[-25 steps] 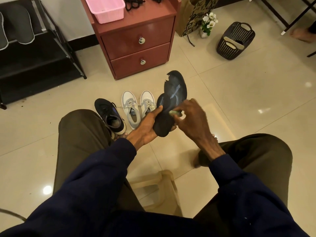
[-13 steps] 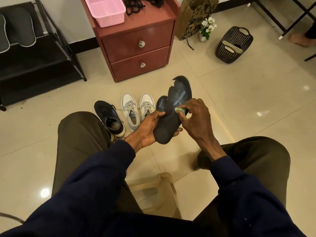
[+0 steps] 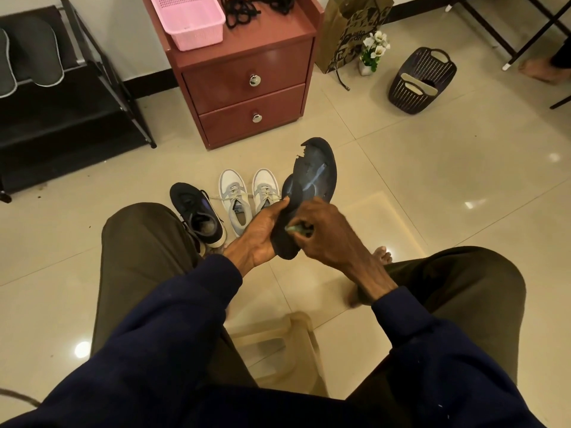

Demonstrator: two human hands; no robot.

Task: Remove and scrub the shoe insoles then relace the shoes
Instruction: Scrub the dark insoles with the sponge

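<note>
Insole point(image 3: 315, 177) is gripped in the left hand point(image 3: 262, 236), a green scrubber point(image 3: 296, 229) pinched by the right hand point(image 3: 327, 233), over glossy tiled floor point(image 3: 432, 180)

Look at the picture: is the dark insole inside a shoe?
No: the left hand grips the dark insole in the air, clear of the three shoes.

black insole point(image 3: 312, 177); white shoes point(image 3: 247, 199); pink basket point(image 3: 191, 18); reddish-brown cabinet point(image 3: 247, 88); cream floor tiles point(image 3: 432, 186)
</note>
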